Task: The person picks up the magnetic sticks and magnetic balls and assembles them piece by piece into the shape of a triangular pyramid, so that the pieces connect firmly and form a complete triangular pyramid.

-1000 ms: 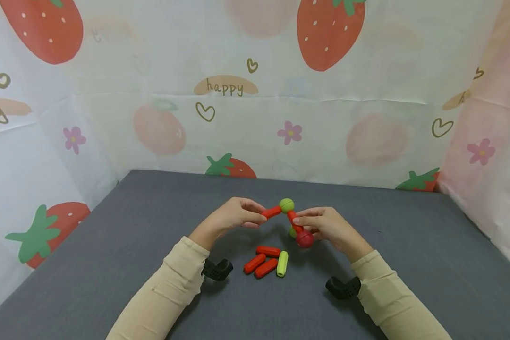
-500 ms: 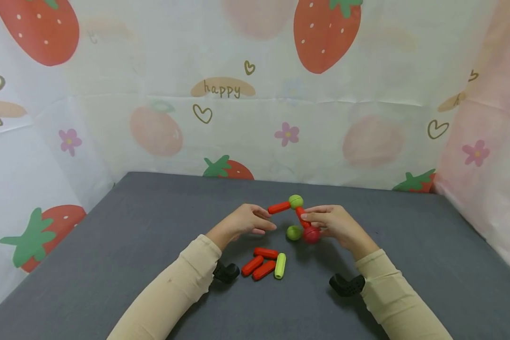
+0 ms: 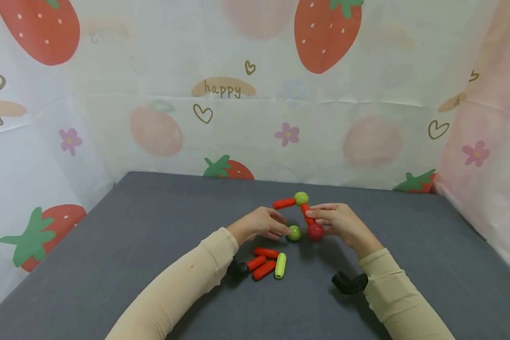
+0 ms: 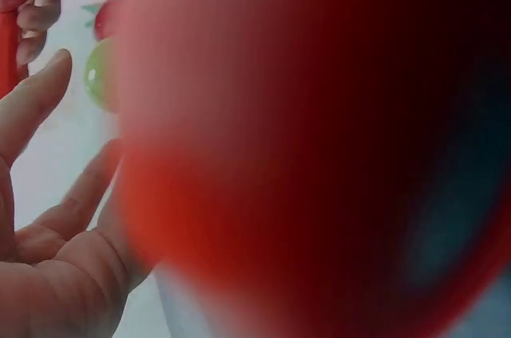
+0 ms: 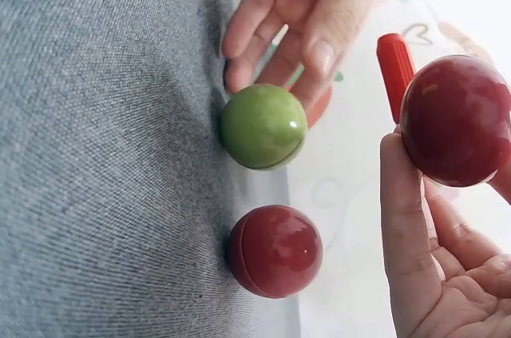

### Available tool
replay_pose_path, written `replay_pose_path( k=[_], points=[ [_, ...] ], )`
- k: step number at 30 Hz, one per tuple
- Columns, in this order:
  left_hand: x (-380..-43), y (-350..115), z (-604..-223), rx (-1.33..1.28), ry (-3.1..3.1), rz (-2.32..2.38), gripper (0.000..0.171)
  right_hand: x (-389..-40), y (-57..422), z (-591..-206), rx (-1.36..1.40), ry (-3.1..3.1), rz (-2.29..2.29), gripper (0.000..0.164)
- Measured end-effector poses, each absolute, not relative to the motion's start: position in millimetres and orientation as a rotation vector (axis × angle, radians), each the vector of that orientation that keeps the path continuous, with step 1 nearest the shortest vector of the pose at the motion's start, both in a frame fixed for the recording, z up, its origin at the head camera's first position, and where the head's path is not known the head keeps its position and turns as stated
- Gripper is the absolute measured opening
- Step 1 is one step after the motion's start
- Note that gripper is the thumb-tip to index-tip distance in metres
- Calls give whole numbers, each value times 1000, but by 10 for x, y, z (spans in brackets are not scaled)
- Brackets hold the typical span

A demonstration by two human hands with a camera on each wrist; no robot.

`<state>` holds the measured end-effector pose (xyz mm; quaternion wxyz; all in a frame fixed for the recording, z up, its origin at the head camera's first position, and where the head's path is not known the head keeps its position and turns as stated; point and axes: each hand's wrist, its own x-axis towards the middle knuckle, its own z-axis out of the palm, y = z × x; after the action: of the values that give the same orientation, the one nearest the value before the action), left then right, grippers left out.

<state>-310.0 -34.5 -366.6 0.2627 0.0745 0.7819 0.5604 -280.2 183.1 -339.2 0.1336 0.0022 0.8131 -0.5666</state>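
Note:
My right hand [image 3: 344, 225] pinches a red rod [image 3: 304, 211] of a magnetic-style building toy. A red ball [image 3: 315, 232] sits on that rod's lower end and a green ball [image 3: 301, 198] on its upper end. From the green ball a second red rod [image 3: 284, 203] sticks out leftward. My left hand [image 3: 263, 224], its fingers loosely extended, has its fingertips right at a loose green ball [image 5: 263, 126] on the table. Another loose red ball [image 5: 275, 252] shows beside it in the right wrist view; my right hand hides it from the head view.
Several red rods [image 3: 264, 270] and one yellow-green rod [image 3: 280, 266] lie on the grey table [image 3: 187, 208], nearer the body. The left wrist's black camera [image 3: 238, 269] overlaps one rod. A printed cloth [image 3: 238, 132] hangs behind. Blurred red blocks most of the left wrist view.
My left hand has let go of the joined red rod and moved right and down to the loose green ball. My right hand has carried the joined pieces slightly right.

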Motion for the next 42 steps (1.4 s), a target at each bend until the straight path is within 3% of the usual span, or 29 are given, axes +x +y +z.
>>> replay_pose_path(
  k=[13,27,37,42],
  points=[
    [-3080,-233,-3705,243,2143,1513,36,-2823,1874,-3386,15,2341,-1662,54],
    [-3002,-802,-3666,224,2271,1374,27,-2826,1866,-3427,-21,2304,-1682,52],
    [-2969,-1146,-3702,172,2174,1579,50,-2831,1828,-3466,-13,2288,-1688,48],
    [-2935,-1213,-3727,168,2145,1632,46,-2838,1787,-3498,-47,2298,-1666,46]
  ],
)
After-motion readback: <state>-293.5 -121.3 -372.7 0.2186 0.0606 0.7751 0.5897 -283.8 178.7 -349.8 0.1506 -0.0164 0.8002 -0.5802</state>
